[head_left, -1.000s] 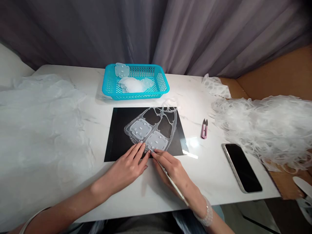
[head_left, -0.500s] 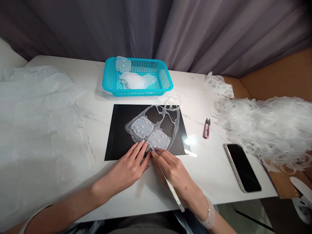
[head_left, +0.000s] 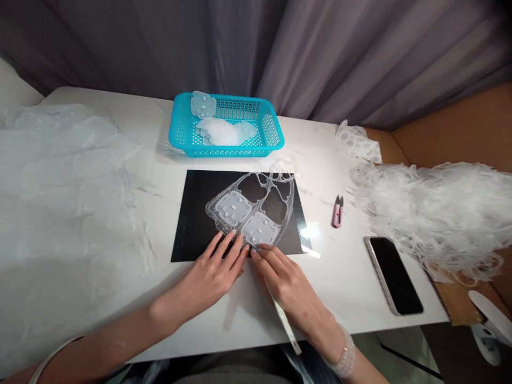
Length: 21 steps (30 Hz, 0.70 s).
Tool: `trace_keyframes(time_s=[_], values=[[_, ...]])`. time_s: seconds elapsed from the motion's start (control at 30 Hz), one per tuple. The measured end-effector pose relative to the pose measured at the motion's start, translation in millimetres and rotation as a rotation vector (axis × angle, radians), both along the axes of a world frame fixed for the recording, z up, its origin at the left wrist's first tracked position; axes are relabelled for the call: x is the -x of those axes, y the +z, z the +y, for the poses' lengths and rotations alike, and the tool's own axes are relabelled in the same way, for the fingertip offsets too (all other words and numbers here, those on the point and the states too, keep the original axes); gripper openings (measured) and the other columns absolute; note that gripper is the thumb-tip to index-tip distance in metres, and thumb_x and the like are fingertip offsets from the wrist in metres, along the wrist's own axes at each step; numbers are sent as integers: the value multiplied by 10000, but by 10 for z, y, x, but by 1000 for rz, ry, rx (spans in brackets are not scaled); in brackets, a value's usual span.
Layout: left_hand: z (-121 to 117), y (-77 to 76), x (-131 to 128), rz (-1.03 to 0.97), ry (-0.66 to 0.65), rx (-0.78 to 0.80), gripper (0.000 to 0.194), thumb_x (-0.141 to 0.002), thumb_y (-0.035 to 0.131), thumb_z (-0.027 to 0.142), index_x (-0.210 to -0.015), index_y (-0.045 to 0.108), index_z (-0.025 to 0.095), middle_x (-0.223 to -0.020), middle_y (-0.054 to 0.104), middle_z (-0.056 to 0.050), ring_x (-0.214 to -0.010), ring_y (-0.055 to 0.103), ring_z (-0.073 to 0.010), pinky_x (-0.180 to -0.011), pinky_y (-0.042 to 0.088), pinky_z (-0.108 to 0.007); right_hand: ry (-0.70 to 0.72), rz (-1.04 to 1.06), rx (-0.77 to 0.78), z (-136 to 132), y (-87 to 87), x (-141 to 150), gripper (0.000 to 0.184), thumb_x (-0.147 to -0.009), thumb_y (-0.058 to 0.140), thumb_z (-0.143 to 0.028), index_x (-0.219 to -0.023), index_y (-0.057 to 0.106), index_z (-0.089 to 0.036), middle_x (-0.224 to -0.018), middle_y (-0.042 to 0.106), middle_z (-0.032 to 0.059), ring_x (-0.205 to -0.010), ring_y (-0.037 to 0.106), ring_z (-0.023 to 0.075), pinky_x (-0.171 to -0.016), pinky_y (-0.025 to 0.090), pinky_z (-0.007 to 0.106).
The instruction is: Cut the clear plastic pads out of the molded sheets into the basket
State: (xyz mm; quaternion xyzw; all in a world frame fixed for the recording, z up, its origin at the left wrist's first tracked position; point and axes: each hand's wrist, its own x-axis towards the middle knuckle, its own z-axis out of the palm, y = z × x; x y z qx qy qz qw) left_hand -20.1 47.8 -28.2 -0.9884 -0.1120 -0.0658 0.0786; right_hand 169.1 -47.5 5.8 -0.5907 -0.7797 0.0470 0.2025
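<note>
Clear plastic sheet (head_left: 234, 209) under spread left fingers (head_left: 228, 248) — right fingers (head_left: 266, 257) pinching white tool (head_left: 283, 320)

basket (head_left: 181, 133): turquoise mesh | sheet (head_left: 192, 224): black | tabletop (head_left: 344, 282): white, grey-veined (marble-look) | snips (head_left: 337, 213): pink

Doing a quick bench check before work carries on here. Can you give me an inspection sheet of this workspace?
surface: white marble-look table, black mat on it.
job's things: translucent moulded sheet with pale pads lies on the mat; blue basket holds more pads.
clutter: pink thread snips, phone, tangled translucent offcuts, layered translucent sheeting.
hands: left hand has its fingertips on the sheet; right hand holds a slim pale tool, tip at the sheet.
cables: nothing seen.
surroundings: grey curtain behind, cardboard at right.
</note>
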Motion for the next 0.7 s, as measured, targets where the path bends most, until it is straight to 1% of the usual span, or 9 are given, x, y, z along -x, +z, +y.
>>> trace_keyframes(time_s=[0.07,0.13,0.23,0.37,0.43,0.5,0.57,0.63,0.7], values=[[7,12,11,-9,-29,-4,362,-967,531,180,-1311,614,105,-1410,575,-166,-1335,504,-399,-1129,405,-566,19,-25,-32,39,-38,-5,285,-1006,402,-80,-1153,645,-52,-1044,707,194,-1091,672,291,-902,620,435],[12,27,19,-26,-52,12,298,-963,539,175,-1227,672,139,-1381,600,-132,-1329,509,-401,-1125,404,-574,21,-60,-30,77,-84,-20,294,-1004,408,-82,-1185,636,-40,-1202,673,243,-1200,627,322,-961,589,483],[12,20,25,-63,-57,28,264,-962,547,180,-1176,699,151,-1373,604,-122,-1334,503,-402,-1128,400,-574,1,-103,27,115,-159,-37,330,-1008,393,-92,-1253,611,-52,-1356,600,252,-1332,532,334,-1028,540,522],[-5,-61,40,-101,-39,76,275,-937,574,162,-1180,700,143,-1318,638,-122,-1389,433,-410,-1162,346,-593,39,-154,22,111,-222,13,362,-991,403,-81,-1297,581,-3,-1330,613,270,-1350,508,359,-1047,523,509],[-12,-91,45,-96,-31,91,294,-912,590,133,-1184,702,146,-1289,656,-120,-1398,418,-413,-1174,316,-609,49,-103,34,96,-213,46,384,-973,423,-64,-1321,564,16,-1311,619,286,-1352,502,374,-1043,520,524],[-10,-89,43,-88,-22,72,307,-916,595,152,-1206,697,151,-1312,647,-120,-1388,434,-410,-1178,306,-613,44,93,95,93,-181,25,417,-964,442,-68,-1365,554,-39,-1329,622,250,-1357,506,343,-1051,517,525],[0,-58,30,-82,-11,32,335,-951,576,215,-1267,667,149,-1379,610,-120,-1373,458,-393,-1186,302,-601,-41,449,190,116,-146,-112,404,-974,453,-111,-1344,606,-168,-1306,665,155,-1275,595,281,-1020,553,493],[12,-21,14,-66,-5,5,369,-984,539,251,-1326,626,143,-1437,567,-112,-1361,480,-358,-1201,282,-588,-237,895,268,158,-122,-412,309,-966,515,-181,-1194,712,-249,-1192,733,84,-1107,700,244,-959,597,461],[19,-5,3,-58,-7,13,370,-1002,512,243,-1344,609,144,-1461,550,-96,-1355,493,-322,-1220,242,-587,-499,1295,244,187,-103,-871,159,-884,659,-223,-983,784,-228,-1026,777,75,-953,748,239,-911,620,429]])
